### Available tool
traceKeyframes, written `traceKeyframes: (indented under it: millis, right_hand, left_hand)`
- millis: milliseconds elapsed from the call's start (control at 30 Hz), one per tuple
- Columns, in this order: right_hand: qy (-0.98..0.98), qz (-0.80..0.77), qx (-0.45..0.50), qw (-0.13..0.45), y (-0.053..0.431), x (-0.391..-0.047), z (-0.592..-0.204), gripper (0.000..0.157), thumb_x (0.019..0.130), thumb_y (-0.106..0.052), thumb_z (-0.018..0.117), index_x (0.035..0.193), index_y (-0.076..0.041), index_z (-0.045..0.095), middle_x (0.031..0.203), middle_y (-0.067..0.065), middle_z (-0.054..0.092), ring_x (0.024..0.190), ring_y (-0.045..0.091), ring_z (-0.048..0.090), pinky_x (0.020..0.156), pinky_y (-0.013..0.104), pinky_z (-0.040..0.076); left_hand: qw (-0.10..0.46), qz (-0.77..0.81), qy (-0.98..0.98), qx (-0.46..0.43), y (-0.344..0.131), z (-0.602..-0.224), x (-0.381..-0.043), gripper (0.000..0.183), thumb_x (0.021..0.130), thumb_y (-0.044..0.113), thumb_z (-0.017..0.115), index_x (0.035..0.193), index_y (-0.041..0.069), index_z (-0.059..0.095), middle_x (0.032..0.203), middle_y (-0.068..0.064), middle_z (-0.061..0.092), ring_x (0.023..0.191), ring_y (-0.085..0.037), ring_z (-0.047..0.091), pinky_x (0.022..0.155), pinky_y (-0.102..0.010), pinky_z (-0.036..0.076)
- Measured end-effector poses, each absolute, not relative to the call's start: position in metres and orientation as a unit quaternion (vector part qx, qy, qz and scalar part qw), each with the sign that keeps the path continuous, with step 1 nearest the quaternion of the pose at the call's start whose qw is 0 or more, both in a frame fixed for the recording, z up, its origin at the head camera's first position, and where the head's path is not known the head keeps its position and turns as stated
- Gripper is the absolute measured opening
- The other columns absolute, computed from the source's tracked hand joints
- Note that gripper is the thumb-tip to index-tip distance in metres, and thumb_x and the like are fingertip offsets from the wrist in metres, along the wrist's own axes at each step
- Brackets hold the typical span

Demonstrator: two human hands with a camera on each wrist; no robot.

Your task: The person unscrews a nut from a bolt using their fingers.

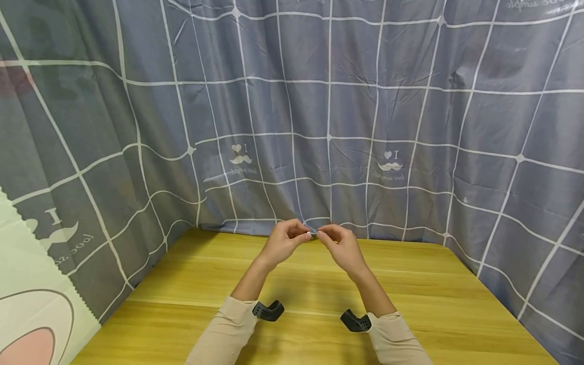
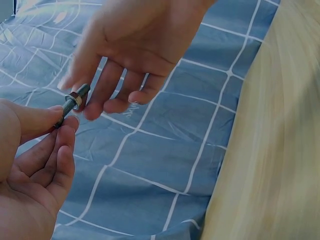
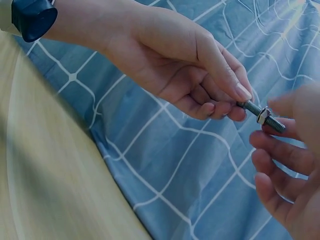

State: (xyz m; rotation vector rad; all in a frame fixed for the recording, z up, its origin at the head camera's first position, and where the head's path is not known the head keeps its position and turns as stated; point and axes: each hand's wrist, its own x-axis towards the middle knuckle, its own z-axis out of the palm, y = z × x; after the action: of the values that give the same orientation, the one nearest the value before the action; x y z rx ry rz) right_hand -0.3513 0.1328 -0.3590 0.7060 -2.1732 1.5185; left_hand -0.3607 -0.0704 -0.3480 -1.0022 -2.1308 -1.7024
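Note:
A threaded metal bolt [image 2: 67, 106] is held up between the two hands, with a nut [image 3: 262, 116] partway along its shaft. My left hand [image 1: 281, 244] pinches one end of the bolt between thumb and fingers, which cover that end. On the opposite side, my right hand [image 1: 341, 247] has its thumb and index finger around the nut, the thumb blurred in the right wrist view. Its other fingers are loosely bent below. Past the nut, the bolt's threaded tip sticks out toward the right palm.
Beneath the hands lies a wood-grain table [image 1: 310, 294]. A grey-blue checked curtain [image 1: 319, 111] hangs along the table's back and sides. At the lower left is a pale cloth [image 1: 27, 274] with a zigzag edge. Both wrists carry a black camera mount [image 1: 268, 311].

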Motion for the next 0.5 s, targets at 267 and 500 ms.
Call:
traceKeyframes:
  millis: [267, 500]
  right_hand:
    - [-0.769, 0.552, 0.258, 0.192, 0.134, -0.353, -0.359, 0.017, 0.098, -0.006, 0.073, 0.114, 0.000, 0.073, 0.107, 0.012, 0.072, 0.097, 0.026, 0.068, 0.080, 0.031, 0.054]
    - [-0.769, 0.566, 0.236, 0.183, 0.133, -0.352, -0.359, 0.022, 0.103, -0.015, 0.069, 0.116, 0.002, 0.072, 0.104, 0.013, 0.072, 0.096, 0.029, 0.066, 0.080, 0.030, 0.052]
  left_hand:
    - [0.110, -0.590, -0.718, -0.352, -0.072, -0.331, -0.339, 0.008, 0.098, -0.007, 0.065, 0.102, -0.014, 0.066, 0.103, -0.029, 0.071, 0.089, -0.017, 0.072, 0.085, -0.046, 0.057]
    - [0.113, -0.589, -0.719, -0.352, -0.072, -0.330, -0.339, 0.008, 0.099, -0.007, 0.065, 0.101, -0.013, 0.067, 0.103, -0.030, 0.071, 0.088, -0.019, 0.072, 0.080, -0.033, 0.056]
